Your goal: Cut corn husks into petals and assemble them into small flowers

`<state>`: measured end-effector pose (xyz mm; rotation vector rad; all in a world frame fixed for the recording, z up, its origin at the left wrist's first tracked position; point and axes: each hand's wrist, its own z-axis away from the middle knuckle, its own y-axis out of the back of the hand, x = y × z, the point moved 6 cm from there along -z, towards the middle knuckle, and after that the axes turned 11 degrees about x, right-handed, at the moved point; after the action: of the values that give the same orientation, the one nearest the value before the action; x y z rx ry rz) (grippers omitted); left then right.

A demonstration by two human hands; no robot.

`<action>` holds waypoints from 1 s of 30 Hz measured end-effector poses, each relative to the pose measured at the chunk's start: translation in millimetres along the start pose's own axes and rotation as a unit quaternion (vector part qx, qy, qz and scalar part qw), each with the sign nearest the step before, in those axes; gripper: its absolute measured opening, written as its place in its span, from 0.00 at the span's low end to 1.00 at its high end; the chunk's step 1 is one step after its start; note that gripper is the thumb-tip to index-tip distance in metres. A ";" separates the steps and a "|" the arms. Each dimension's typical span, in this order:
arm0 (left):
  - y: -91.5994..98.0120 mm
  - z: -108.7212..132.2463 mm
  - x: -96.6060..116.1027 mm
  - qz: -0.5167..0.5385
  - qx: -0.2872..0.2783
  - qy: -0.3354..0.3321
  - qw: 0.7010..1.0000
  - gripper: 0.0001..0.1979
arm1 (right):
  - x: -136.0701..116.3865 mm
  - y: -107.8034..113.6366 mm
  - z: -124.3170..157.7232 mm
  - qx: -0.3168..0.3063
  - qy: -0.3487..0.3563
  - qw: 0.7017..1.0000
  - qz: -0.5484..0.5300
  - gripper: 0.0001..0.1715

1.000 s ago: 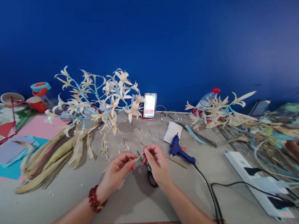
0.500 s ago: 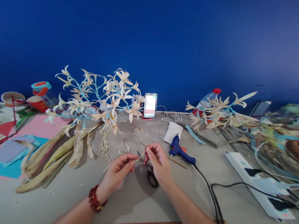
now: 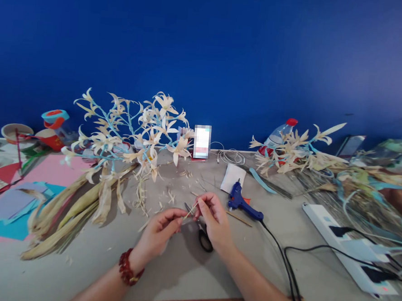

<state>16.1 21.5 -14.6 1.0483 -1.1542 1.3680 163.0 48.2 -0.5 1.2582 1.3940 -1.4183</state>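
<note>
Between my two hands stretches a thin pale strip (image 3: 191, 210), probably of dried husk. My left hand (image 3: 161, 230), with a red bead bracelet at the wrist, pinches its lower end. My right hand (image 3: 213, 219) pinches the upper end between thumb and fingertips. Under my right hand lie scissors (image 3: 205, 240) with black handles, partly hidden. A blue glue gun (image 3: 243, 203) rests to the right of that hand. Loose husk scraps (image 3: 171, 195) are scattered just beyond my fingers.
Husk flowers on blue stems (image 3: 130, 128) stand at the back left, above long dried husks (image 3: 71, 210). A white power strip (image 3: 319, 221) with black cords lies right. At the far right edge, part of another person's arm (image 3: 400, 201) shows over thin stalks.
My hands have barely moved; both still pinch the strip, its angle slightly altered. At the far right, the other person's hand has shifted toward the edge of view.
</note>
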 end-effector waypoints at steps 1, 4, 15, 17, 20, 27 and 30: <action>0.1 -0.1 0.2 0.001 0.000 0.000 1.000 0.15 | 0.0 0.3 -0.1 0.002 -0.003 1.000 -0.004 0.11; 0.6 -0.2 -1.5 0.012 -0.005 0.008 1.000 0.14 | 0.2 -0.8 0.6 -0.002 -0.003 1.000 -0.007 0.12; -2.8 -0.9 -2.0 -0.006 -0.014 -0.006 1.000 0.13 | -1.5 -1.5 1.3 -0.013 0.000 1.000 -0.006 0.12; 0.4 -2.3 -4.1 -0.024 0.006 -0.022 0.999 0.12 | -0.4 -2.9 1.5 -0.026 -0.021 0.999 -0.026 0.13; 6.2 -2.4 -4.5 -0.053 0.038 -0.065 0.996 0.11 | 3.6 -10.5 5.3 -0.084 -0.040 0.995 -0.022 0.17; 6.3 2.7 2.9 -0.095 0.037 -0.113 0.988 0.09 | -2.2 -16.1 8.9 -0.125 0.095 0.974 0.165 0.06; 5.9 3.3 6.3 -0.094 0.034 -0.111 0.989 0.09 | -11.1 -15.6 8.3 -0.122 0.150 0.961 0.196 0.08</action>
<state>9.7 19.1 -8.5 1.3497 -1.1422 1.1712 149.2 40.4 13.1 1.5251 1.3661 -0.7866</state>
